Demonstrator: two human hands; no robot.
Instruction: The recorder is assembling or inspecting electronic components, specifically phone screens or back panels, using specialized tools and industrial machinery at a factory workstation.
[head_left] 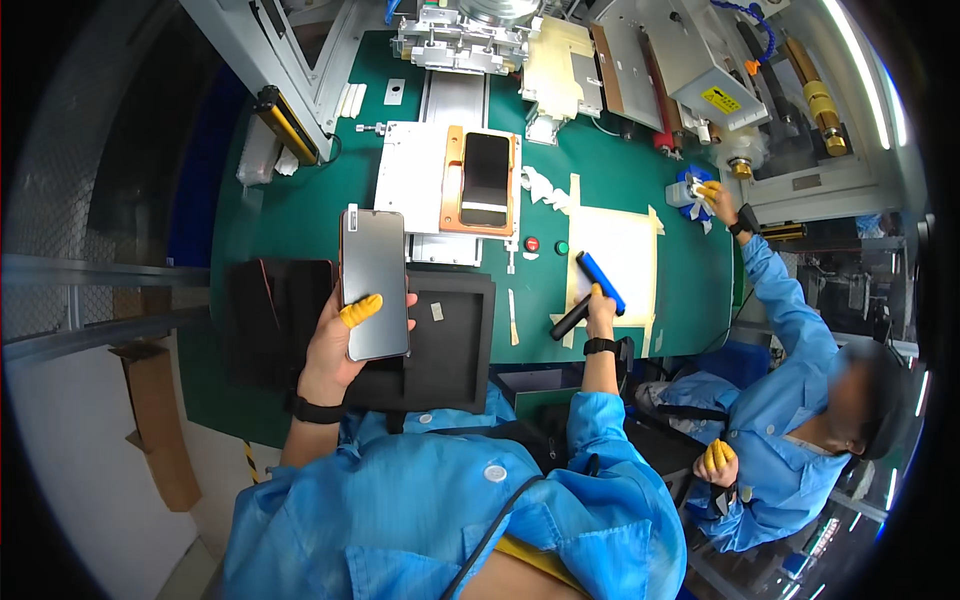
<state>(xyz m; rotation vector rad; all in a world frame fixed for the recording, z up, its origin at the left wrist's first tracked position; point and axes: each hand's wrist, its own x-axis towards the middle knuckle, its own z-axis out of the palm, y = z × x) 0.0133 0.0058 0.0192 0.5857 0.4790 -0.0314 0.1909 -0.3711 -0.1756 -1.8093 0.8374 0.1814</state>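
My left hand (333, 345), a yellow cot on its thumb, is closed round a dark smartphone (376, 260) with a small pale tab at its top left corner. The thumb lies across the phone's face above a black foam tray (450, 345). In my right hand (601, 316) is the black handle of a roller (601, 283) with a blue cylinder. The roller is over a cream sheet (610, 235) taped to the green table. Beyond my hands, a second phone (486, 178) lies in an orange fixture (453, 190) on a white metal plate.
A co-worker's hand (717, 200) with yellow finger cots touches a blue and white container (684, 192) at the right. Red (531, 244) and green (562, 248) buttons sit beside the fixture. Metal machinery (465, 40) stands behind. Crumpled white film (543, 187) lies nearby.
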